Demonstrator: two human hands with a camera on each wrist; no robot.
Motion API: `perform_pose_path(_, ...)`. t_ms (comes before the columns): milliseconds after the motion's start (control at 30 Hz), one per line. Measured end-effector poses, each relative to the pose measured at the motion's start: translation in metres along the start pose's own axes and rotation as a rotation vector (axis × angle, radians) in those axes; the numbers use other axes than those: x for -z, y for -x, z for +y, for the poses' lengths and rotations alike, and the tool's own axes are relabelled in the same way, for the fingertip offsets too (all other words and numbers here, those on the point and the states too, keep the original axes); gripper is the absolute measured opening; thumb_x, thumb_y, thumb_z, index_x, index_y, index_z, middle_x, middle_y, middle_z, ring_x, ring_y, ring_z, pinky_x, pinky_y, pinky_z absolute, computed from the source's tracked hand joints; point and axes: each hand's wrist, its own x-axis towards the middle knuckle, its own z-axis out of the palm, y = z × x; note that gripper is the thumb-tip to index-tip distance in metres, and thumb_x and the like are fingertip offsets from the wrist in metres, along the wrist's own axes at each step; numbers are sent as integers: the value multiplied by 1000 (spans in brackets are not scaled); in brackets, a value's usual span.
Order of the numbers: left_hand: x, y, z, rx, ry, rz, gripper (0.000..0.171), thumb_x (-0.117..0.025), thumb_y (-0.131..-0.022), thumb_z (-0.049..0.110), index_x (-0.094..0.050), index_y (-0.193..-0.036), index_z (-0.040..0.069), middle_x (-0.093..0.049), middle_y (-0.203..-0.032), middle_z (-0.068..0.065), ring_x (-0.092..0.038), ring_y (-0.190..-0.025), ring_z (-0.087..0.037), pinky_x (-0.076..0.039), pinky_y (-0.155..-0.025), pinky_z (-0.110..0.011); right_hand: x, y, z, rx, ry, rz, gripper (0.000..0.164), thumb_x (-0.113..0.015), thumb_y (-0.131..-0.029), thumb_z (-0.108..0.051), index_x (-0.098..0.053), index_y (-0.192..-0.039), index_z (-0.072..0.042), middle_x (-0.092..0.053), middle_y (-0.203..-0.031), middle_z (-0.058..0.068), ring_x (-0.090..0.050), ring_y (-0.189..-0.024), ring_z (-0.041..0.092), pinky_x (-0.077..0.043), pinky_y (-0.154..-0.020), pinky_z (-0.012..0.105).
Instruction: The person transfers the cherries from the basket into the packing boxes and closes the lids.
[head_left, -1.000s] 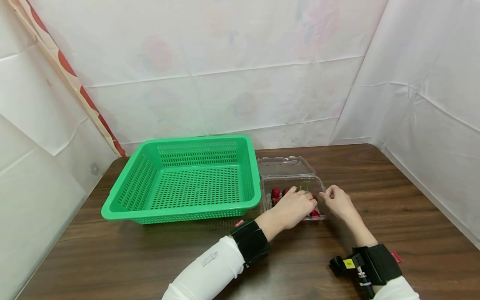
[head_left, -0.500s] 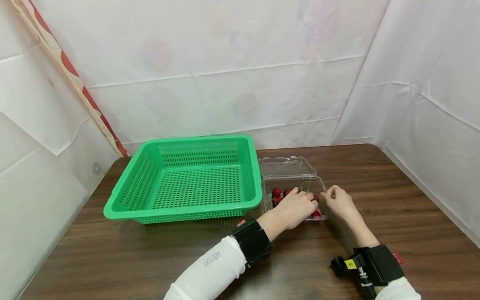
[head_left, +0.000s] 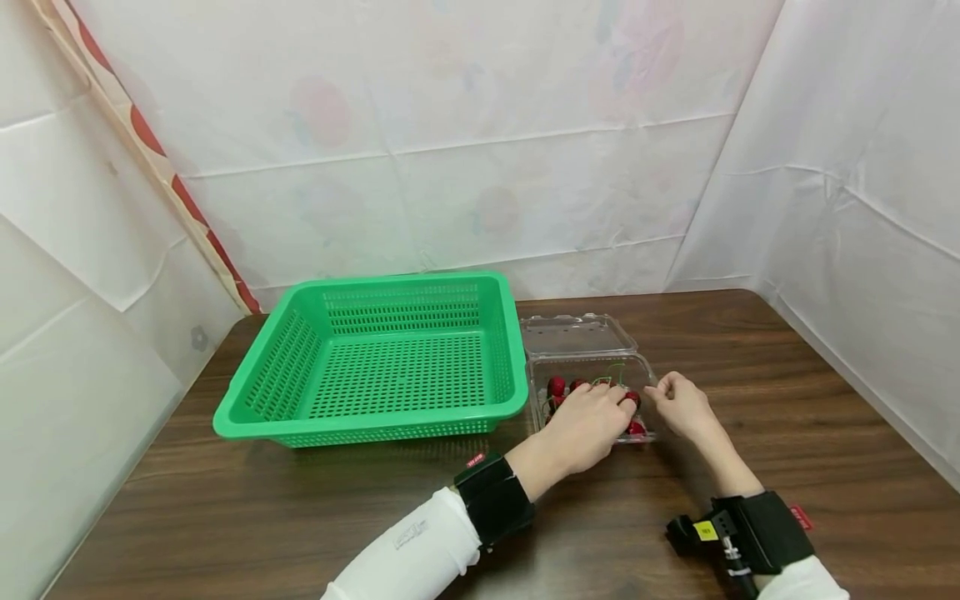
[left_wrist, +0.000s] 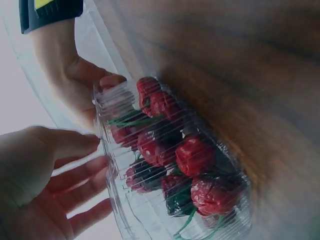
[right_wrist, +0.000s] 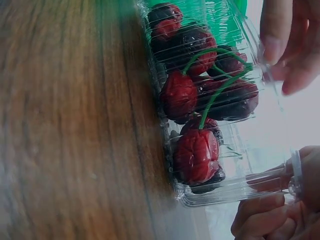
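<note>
A clear plastic clamshell box (head_left: 577, 367) lies on the table with its lid (head_left: 576, 335) folded back. Several dark red cherries with green stems are inside, among them a bright red cherry (left_wrist: 195, 155) seen through the wall in the left wrist view. My left hand (head_left: 591, 423) is over the near side of the box, its fingers spread apart and reaching over the rim; they hold nothing that I can see. At the right side, my right hand (head_left: 681, 406) pinches the box's rim between thumb and curled fingers. The left hand hides part of the cherries from the head view.
A green slotted plastic basket (head_left: 405, 423) stands left of the box, close beside it. Brown wooden table (head_left: 750, 358) extends to the right and in front. White sheeting (head_left: 465, 192) hangs behind and on both sides.
My left hand and forearm have drawn back slightly toward me, uncovering a little more of the cherries. The right hand keeps its hold on the rim. The head view has shifted slightly.
</note>
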Motion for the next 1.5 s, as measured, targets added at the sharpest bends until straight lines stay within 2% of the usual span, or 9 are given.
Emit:
perform_pose_path(167, 1, 14, 2, 121, 73, 99, 15, -61, -84, 24, -63, -95, 14, -59, -87, 3, -57, -78, -9, -46, -58, -19, 1, 0, -1, 12, 19, -1, 22, -46, -91, -16, -39, -75, -2, -36, -60, 4, -36, -50, 15, -31, -47, 28)
perform_pose_path(367, 6, 33, 4, 265, 197, 102, 12, -58, -86, 25, -62, -87, 14, -60, -81, 4, -58, -69, -8, -46, -52, -20, 3, 3, -1, 21, 28, -40, 22, -45, -92, -16, -38, -76, -2, -37, -61, 4, -34, -48, 14, -30, -46, 28)
perform_pose_path(567, 6, 54, 3, 338, 256, 161, 8, -62, -83, 22, -61, -80, 14, -57, -73, 4, -56, -62, -8, -43, -50, -19, 6, 8, 2, -9, -8, -103, 23, -45, -92, -18, -39, -79, -1, -40, -60, 3, -42, -46, 13, -34, -45, 28)
perform_pose_path(733, 3, 68, -3, 391, 372, 205, 8, -63, -82, 19, -60, -77, 13, -55, -69, 5, -52, -55, -5, -39, -45, -17, 8, 13, 4, -34, -51, -150, 24, -45, -93, -21, -39, -81, -1, -40, -56, 3, -44, -44, 13, -37, -44, 28)
perform_pose_path(967, 4, 86, -8, 460, 529, 176, 15, -63, -83, 19, -57, -71, 12, -49, -57, 7, -37, -42, -1, -30, -38, -16, 9, 20, 5, -10, -74, -153, 24, -47, -93, -20, -39, -79, -2, -39, -49, 0, -41, -40, 11, -36, -41, 27)
perform_pose_path(1167, 6, 92, -11, 525, 652, 148, 27, -64, -82, 24, -54, -60, 12, -41, -45, 10, -36, -37, 0, -31, -38, -16, 12, 26, 7, 3, -87, -168, 25, -47, -93, -22, -39, -79, -2, -40, -47, 0, -41, -38, 12, -36, -39, 28)
perform_pose_path(1300, 7, 94, -15, 548, 872, 61, 25, -65, -81, 25, -62, -65, 6, -47, -41, 7, -42, -33, -1, -38, -40, -16, 13, 30, 9, 0, -95, -181, 26, -48, -92, -23, -40, -79, -2, -42, -47, 0, -43, -39, 13, -37, -39, 28)
perform_pose_path(1400, 5, 95, -17, 587, 1069, -10, 25, -65, -81, 25, -63, -76, 0, -51, -41, 3, -49, -33, -7, -43, -40, -20, 13, 33, 11, -6, -116, -195, 26, -48, -92, -23, -40, -79, -1, -43, -47, 0, -43, -39, 13, -38, -39, 28)
perform_pose_path(1500, 3, 95, -19, 639, 1205, -64, 30, -65, -81, 27, -61, -85, -2, -54, -44, 0, -53, -36, -13, -46, -40, -26, 13, 35, 12, -18, -144, -215, 27, -48, -93, -24, -40, -81, -1, -43, -48, 1, -43, -39, 13, -39, -39, 27)
